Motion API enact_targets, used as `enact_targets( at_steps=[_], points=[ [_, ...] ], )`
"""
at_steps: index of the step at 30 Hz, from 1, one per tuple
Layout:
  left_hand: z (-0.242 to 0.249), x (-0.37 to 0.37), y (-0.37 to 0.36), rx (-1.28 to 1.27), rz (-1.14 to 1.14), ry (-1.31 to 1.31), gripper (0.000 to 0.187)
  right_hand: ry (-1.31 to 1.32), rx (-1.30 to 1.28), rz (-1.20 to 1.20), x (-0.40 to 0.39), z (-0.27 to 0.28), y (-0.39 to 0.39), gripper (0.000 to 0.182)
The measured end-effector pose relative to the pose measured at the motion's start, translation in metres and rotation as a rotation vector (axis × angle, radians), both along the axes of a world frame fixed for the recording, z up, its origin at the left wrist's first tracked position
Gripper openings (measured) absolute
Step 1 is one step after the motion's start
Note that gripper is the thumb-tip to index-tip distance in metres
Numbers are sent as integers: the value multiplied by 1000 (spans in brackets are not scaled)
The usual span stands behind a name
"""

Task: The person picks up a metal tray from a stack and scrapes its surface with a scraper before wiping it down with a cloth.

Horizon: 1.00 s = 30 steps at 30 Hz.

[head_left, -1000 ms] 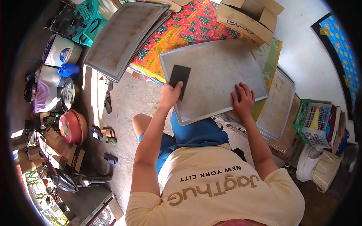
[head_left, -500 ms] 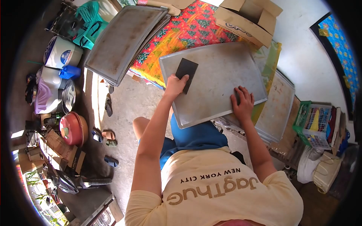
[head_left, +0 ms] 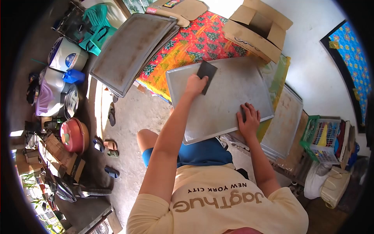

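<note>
A dark flat rectangular piece [head_left: 207,78] is gripped in my left hand [head_left: 196,85], thumb on top, and lies against the upper left part of a grey metal tray [head_left: 226,93]. My right hand [head_left: 249,120] rests on the tray's lower right edge, its fingers spread on the surface. The tray lies partly on a table with a red and orange patterned cover [head_left: 198,39], its near edge over my lap. Whatever part of the dark piece is under my left fingers is hidden.
Stacked trays [head_left: 132,46] stand at the upper left, more trays [head_left: 283,123] at the right. An open cardboard box [head_left: 253,35] is at the back. Baskets [head_left: 325,136] sit at the right. Slippers [head_left: 110,145] and a red tub [head_left: 73,135] are on the left.
My left hand has moved the dark piece rightward across the tray. The whole scene sits slightly lower in view. My right hand stays at the tray's edge.
</note>
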<state>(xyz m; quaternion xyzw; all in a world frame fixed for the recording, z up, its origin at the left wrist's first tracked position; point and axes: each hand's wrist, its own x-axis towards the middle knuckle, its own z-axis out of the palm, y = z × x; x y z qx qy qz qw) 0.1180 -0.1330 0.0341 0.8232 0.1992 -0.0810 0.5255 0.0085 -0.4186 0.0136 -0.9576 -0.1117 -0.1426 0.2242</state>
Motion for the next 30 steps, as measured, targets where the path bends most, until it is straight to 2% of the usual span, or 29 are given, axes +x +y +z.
enact_targets(
  at_steps=[2,5,6,9,10,13,14,17,20,23,24,26,27,30],
  points=[
    [46,-11,-1,29,-191,142,44,-5,4,-6,0,0,1,37],
    [-11,3,-3,125,56,-63,43,0,-1,2,0,0,0,38],
    [-9,2,-2,211,6,-85,46,5,-4,-1,0,0,1,38],
    [15,-6,-4,-69,-161,13,47,4,-2,11,-1,5,2,38],
    [9,-6,-7,25,-50,-55,44,5,-9,13,0,4,1,38],
    [17,-9,-7,-92,-191,0,42,6,-10,7,-1,0,2,38],
    [20,-7,-9,-53,-238,116,36,6,-4,9,-2,1,2,38],
    [0,-11,-18,-16,-35,-85,38,20,-4,15,-1,4,1,38],
    [20,-13,-17,-49,-340,161,39,34,-6,4,-4,6,3,37],
    [-19,-14,-22,42,-138,-101,40,25,-15,4,-1,7,0,37],
    [17,-24,-23,0,-185,19,41,23,-13,3,-2,5,1,37],
    [-1,-26,-25,18,-233,-55,41,27,-17,-3,-4,4,1,37],
    [5,-28,-27,26,-251,-97,41,24,-20,-1,-2,5,0,37],
    [26,-28,-26,-22,-378,147,41,11,-10,0,-2,3,1,37]
  ],
)
